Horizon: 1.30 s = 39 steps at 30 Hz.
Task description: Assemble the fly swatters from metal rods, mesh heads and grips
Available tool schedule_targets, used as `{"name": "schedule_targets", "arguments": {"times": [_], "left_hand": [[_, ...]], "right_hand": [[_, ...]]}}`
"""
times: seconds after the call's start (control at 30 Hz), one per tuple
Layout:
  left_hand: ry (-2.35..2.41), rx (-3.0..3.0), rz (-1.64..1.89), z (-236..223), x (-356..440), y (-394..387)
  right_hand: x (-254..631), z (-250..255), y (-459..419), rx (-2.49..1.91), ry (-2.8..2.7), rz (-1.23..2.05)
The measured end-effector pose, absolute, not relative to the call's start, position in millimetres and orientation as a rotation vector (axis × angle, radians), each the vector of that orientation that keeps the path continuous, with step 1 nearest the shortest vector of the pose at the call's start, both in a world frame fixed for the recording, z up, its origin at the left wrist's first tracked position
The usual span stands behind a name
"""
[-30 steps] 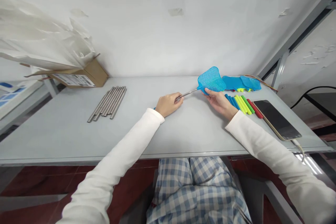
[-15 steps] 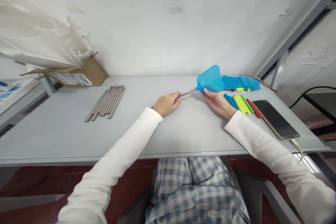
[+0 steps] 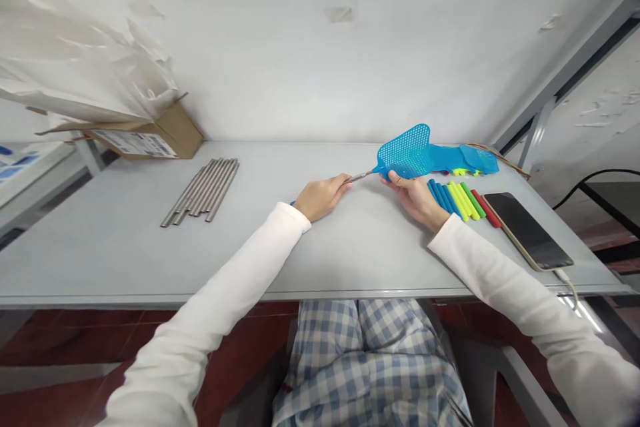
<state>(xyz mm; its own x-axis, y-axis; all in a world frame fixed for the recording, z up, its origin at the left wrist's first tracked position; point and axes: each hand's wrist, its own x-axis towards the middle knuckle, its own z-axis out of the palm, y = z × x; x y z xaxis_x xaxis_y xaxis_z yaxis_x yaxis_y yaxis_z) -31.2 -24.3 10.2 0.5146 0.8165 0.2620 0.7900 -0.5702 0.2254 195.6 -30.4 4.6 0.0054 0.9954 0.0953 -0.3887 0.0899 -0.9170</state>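
A blue fly swatter (image 3: 404, 151) with a mesh head and a thin metal rod is held above the table by both hands. My left hand (image 3: 323, 197) is closed round the metal rod; a bit of blue handle peeks out at its wrist side. At the base of the mesh head, my right hand (image 3: 415, 198) pinches with thumb and fingers. Close behind and right of that hand lie a pile of blue swatter heads (image 3: 455, 158) with some yellow showing beneath, and a row of blue, yellow, green and red handle tubes (image 3: 463, 201).
Several metal rods (image 3: 203, 191) lie side by side on the grey table (image 3: 125, 247) at left. A cardboard box (image 3: 175, 130) with clear plastic wrapping stands at the back left. A phone (image 3: 527, 230) with a cable lies at the right. A white wall rises behind the table.
The mesh head has turned slightly to the right. Both hands keep their hold in nearly the same place, and the whole view has shifted a little.
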Motion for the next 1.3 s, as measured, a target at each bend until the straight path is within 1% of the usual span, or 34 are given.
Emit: {"name": "schedule_targets", "arguments": {"times": [0.47, 0.73, 0.87, 1.13, 1.3], "left_hand": [[1.406, 2.752, 0.631, 9, -30, -28], [1.32, 2.604, 0.762, 14, -29, -29], [1.314, 2.596, 0.728, 13, -28, -30], [1.334, 2.551, 0.684, 11, -23, -33], [1.345, 2.559, 0.672, 11, -20, -35]], "right_hand": [[187, 5, -40, -0.825, -1.014, 1.231], [195, 24, -42, -0.84, -1.099, 1.317], [196, 30, -41, -0.816, -1.072, 1.33], [193, 18, -35, -0.809, -0.962, 1.256], [191, 15, -39, -0.798, -0.973, 1.271]]}}
